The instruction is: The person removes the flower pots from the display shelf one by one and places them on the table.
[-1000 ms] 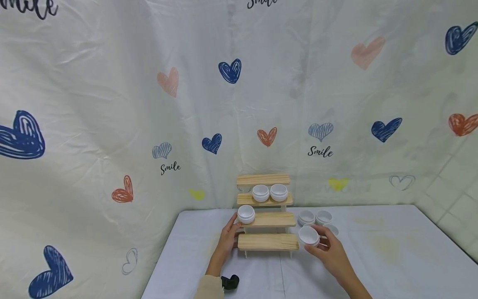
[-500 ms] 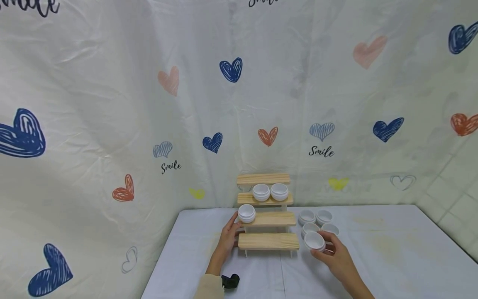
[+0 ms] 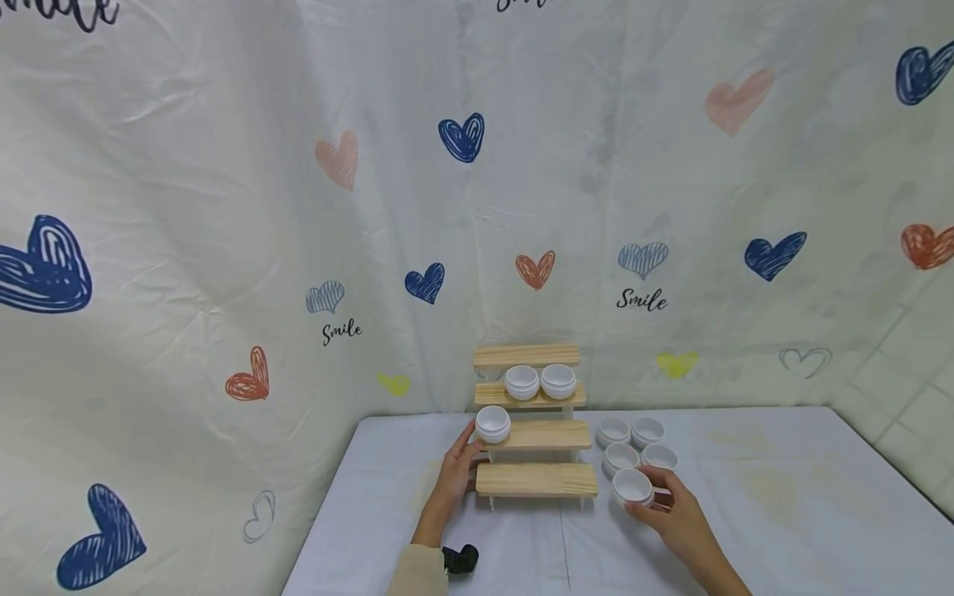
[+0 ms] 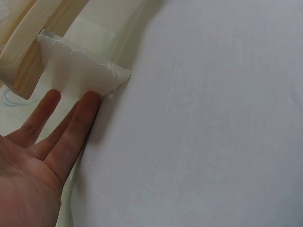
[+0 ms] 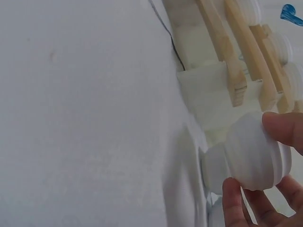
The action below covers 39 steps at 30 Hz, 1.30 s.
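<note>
Between the thumb and fingers of my right hand (image 3: pixel 680 515) is a small white ribbed bowl (image 3: pixel 632 487), just in front of several like it on the table. The right wrist view shows the held bowl (image 5: pixel 253 153) from the side, and whether it touches the cloth I cannot tell. A stepped wooden rack (image 3: pixel 537 480) stands to its left. At the rack's left side, my left hand (image 3: pixel 450 484) rests with extended fingers against a pale end support (image 4: pixel 78 64). One bowl (image 3: pixel 493 424) sits on the second shelf up, at its left end.
Two bowls (image 3: pixel 540 382) stand side by side on the third shelf up. Loose bowls (image 3: pixel 622 460) are grouped right of the rack. A black object (image 3: pixel 460 559) lies near my left sleeve. White cloth (image 3: pixel 782 513) covers the table, and a heart-patterned curtain (image 3: pixel 224 207) hangs behind.
My right hand has carried its bowl rightward and toward me, away from the rack's lowest shelf, uncovering another bowl behind. My left hand stays at the rack's side.
</note>
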Each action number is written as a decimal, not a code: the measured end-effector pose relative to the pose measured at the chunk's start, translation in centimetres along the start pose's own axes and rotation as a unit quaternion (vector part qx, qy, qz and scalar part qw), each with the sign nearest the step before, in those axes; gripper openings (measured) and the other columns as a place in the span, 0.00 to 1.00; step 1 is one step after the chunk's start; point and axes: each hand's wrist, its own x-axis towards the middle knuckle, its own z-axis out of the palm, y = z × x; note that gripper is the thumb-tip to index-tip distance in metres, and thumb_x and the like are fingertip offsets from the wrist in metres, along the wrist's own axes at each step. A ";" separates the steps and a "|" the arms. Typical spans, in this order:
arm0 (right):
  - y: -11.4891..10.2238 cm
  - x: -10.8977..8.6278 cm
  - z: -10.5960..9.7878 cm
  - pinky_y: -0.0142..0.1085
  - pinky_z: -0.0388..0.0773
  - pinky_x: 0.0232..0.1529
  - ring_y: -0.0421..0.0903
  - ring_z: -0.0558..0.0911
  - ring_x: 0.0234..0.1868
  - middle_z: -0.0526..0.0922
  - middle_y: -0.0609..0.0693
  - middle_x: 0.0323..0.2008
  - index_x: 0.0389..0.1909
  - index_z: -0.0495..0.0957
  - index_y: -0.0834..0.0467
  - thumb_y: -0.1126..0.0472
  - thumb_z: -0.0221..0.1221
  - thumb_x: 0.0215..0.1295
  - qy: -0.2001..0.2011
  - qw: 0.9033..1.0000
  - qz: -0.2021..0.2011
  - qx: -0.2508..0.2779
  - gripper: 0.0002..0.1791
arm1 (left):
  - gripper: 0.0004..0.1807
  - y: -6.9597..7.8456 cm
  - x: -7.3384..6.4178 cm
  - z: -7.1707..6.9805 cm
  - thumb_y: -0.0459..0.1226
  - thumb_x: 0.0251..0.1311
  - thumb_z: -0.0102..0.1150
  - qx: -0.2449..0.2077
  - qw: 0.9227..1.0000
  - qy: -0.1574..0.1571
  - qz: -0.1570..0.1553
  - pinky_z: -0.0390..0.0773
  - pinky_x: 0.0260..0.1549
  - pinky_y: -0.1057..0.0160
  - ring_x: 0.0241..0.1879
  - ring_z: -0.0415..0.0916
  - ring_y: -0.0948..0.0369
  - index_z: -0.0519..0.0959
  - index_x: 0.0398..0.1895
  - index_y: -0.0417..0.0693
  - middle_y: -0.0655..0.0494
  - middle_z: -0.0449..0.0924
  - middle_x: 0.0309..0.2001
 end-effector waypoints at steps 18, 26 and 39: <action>0.9 1.1 0.3 0.36 0.80 0.42 0.56 0.80 0.53 0.72 0.68 0.62 0.70 0.66 0.63 0.59 0.75 0.55 -0.016 0.998 0.051 -0.022 0.43 | 0.33 0.3 -0.1 0.2 0.52 0.77 0.48 -0.003 1.000 -0.004 0.007 0.86 0.43 0.52 0.63 0.76 0.38 0.55 0.82 0.63 0.39 0.73 0.66; 1.0 1.4 0.5 0.33 0.80 0.39 0.53 0.81 0.50 0.74 0.69 0.61 0.68 0.67 0.65 0.61 0.75 0.54 -0.012 0.999 0.040 -0.030 0.42 | 0.33 0.1 0.0 0.2 0.51 0.77 0.48 -0.002 1.000 -0.001 0.003 0.87 0.41 0.53 0.62 0.77 0.38 0.55 0.82 0.63 0.39 0.74 0.66; 1.6 1.6 0.4 0.32 0.78 0.44 0.57 0.80 0.55 0.75 0.69 0.61 0.67 0.68 0.65 0.61 0.75 0.54 -0.017 0.998 0.031 -0.045 0.40 | 0.34 -0.3 0.0 0.0 0.52 0.77 0.47 -0.007 1.000 -0.006 0.005 0.86 0.42 0.55 0.62 0.77 0.39 0.54 0.82 0.61 0.40 0.64 0.75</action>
